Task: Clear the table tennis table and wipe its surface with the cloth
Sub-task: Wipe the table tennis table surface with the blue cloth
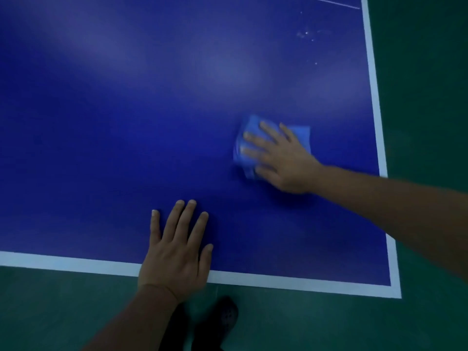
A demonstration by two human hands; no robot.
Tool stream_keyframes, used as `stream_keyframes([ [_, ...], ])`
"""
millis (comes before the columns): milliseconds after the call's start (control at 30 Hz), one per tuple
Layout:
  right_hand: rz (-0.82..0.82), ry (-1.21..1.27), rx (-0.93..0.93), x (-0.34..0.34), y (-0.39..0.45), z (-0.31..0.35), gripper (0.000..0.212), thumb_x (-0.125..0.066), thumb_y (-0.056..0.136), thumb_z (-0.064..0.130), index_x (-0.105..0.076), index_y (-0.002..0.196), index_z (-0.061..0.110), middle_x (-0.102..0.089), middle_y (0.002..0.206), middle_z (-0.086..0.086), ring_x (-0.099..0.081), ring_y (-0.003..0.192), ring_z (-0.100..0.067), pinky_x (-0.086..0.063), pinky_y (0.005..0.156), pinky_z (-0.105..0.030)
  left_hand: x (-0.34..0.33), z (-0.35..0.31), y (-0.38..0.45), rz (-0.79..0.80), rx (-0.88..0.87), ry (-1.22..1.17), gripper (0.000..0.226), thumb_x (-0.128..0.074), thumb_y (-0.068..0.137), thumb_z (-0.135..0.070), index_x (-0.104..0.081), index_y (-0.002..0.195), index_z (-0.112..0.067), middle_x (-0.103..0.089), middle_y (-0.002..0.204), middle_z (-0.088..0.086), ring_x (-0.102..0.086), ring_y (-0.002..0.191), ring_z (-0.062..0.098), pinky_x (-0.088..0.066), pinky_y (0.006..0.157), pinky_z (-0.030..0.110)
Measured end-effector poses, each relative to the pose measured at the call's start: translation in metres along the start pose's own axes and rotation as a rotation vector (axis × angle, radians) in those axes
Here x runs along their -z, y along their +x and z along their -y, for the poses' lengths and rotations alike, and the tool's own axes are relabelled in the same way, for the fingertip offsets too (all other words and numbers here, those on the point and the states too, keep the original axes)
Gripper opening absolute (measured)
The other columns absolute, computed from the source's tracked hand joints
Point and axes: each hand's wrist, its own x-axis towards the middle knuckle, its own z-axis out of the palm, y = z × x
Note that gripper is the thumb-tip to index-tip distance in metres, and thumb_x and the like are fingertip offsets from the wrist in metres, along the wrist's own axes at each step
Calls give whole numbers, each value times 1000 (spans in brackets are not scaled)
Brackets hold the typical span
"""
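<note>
The blue table tennis table [126,122] fills most of the view, with white border lines along its near and right edges. A folded light-blue cloth [302,134] lies flat on it toward the right. My right hand [281,158] presses down on the cloth with straight, spread fingers, and the hand and cloth look motion-blurred. My left hand [177,252] rests flat on the table at its near edge, fingers straight and spread, holding nothing.
Small white specks [307,35] mark the table surface at the far right, near the right border line. A thin white line [329,1] crosses the top right. Green floor [425,84] lies right of and below the table. My dark shoe [228,315] stands under the near edge.
</note>
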Motion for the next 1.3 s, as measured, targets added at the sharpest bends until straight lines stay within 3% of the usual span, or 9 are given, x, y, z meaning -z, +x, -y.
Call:
stream_keyframes([
  [100, 26, 19, 199, -3, -63, -12, 52, -35, 101, 49, -36, 151, 34, -23, 163, 7, -13, 152, -32, -5, 120, -55, -1, 0, 0, -18, -5, -9, 64, -21, 100, -48, -48, 143, -8, -35, 156, 17, -25, 148, 34, -15, 115, 66],
  [267, 21, 111, -458, 9, -17, -41, 58, -20, 99, 56, -19, 155, 41, -11, 166, 11, 0, 154, -27, -3, 120, -61, -1, 0, 0, -12, -16, 5, 65, -15, 101, -49, -44, 144, -8, -32, 157, 17, -23, 148, 34, -13, 115, 65],
  [367, -2, 138, -583, 17, 44, -22, 54, -22, 103, 54, -16, 156, 43, -5, 166, 14, 6, 154, -26, 2, 120, -60, -2, 0, -1, -32, -12, -3, 62, -27, 98, -46, -46, 143, -9, -33, 157, 16, -23, 148, 33, -13, 115, 65],
  [500, 11, 36, -205, 8, 44, 31, 60, -16, 97, 57, -24, 155, 41, -13, 166, 10, -2, 153, -33, 0, 118, -64, -2, 0, -1, -95, 5, -49, 64, -32, 95, -45, -38, 146, -7, -31, 157, 17, -22, 148, 33, -12, 117, 63],
  [667, 24, 0, 277, -18, -114, 83, 52, -39, 100, 52, -35, 150, 39, -26, 163, 4, -12, 152, -39, -7, 117, -67, 0, 0, -1, -109, 23, -79, 66, -30, 96, -46, -30, 149, -7, -25, 159, 18, -18, 149, 34, -6, 118, 60],
  [800, 66, 57, -160, -15, -149, 37, 56, -35, 96, 49, -27, 151, 42, -21, 162, 10, -11, 152, -33, -12, 116, -67, 0, 1, -1, -79, 19, -62, 64, -29, 96, -47, -34, 147, -7, -28, 157, 16, -19, 148, 33, -4, 118, 60],
  [933, -10, 173, -653, 1, -70, 32, 55, -22, 101, 55, -24, 154, 43, -10, 166, 14, 4, 154, -27, 2, 119, -62, 2, 0, -2, -66, 23, -86, 64, -29, 96, -46, -38, 145, -6, -33, 155, 16, -21, 148, 33, -4, 119, 61],
  [1167, -118, 119, -407, -26, -96, 166, 51, -32, 100, 50, -41, 149, 36, -31, 161, 4, -15, 151, -35, -3, 118, -63, 5, -2, -1, -70, 53, -136, 63, -26, 95, -44, -43, 142, -4, -34, 154, 17, -21, 148, 33, -4, 119, 63],
  [1300, -87, 84, -681, -37, -183, 125, 52, -31, 99, 52, -39, 148, 36, -35, 159, 2, -22, 149, -37, -16, 114, -69, 3, -3, -1, -71, 39, -118, 64, -26, 95, -44, -45, 142, -5, -34, 153, 19, -20, 147, 36, -5, 118, 65],
])
